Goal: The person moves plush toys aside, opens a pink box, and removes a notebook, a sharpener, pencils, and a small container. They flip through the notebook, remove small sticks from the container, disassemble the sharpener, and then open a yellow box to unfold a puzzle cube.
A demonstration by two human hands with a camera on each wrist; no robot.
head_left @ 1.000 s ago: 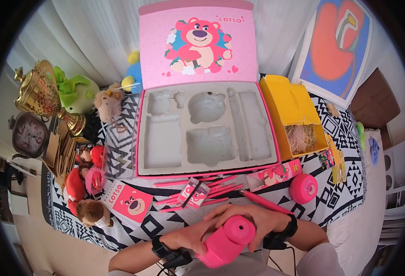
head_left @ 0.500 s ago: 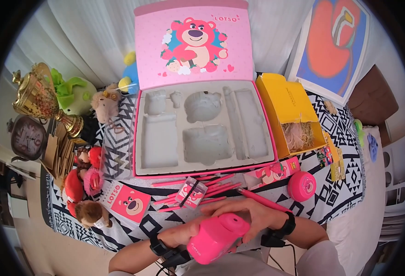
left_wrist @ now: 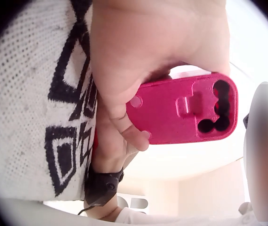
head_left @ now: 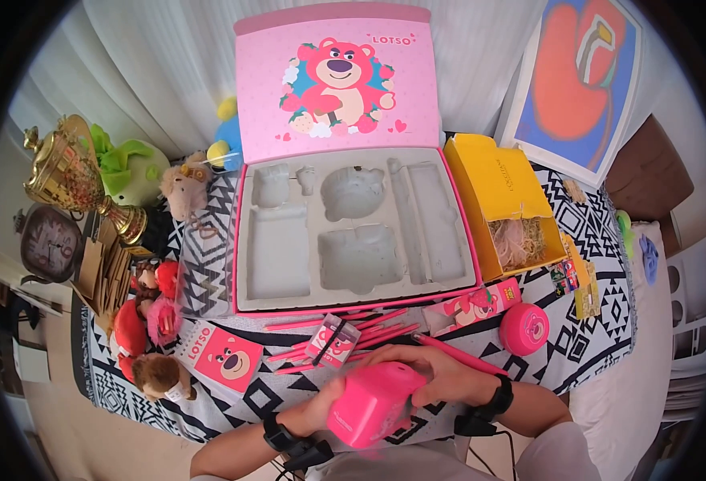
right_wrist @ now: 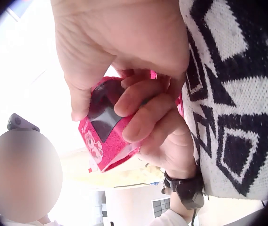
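Note:
Over the lap, close to the table's front edge, both hands hold a bright pink pencil sharpener with a small round hole in its end. My left hand grips its left side, and my right hand has thumb and fingers round the far right side. In the left wrist view the sharpener's flat base shows, with a recessed clip and dark openings near one end. A dark see-through window and a printed bear show in the right wrist view. Pink pencils lie just beyond the hands.
An open Lotso gift box with a grey moulded insert stands behind. Around it are a banded card pack, a notepad, a round pink case, a yellow box, plush toys and a gold trophy.
The sharpener has been turned in both hands, its holed end swinging up and away so its side and lower end face the head camera. Both hands keep their hold.

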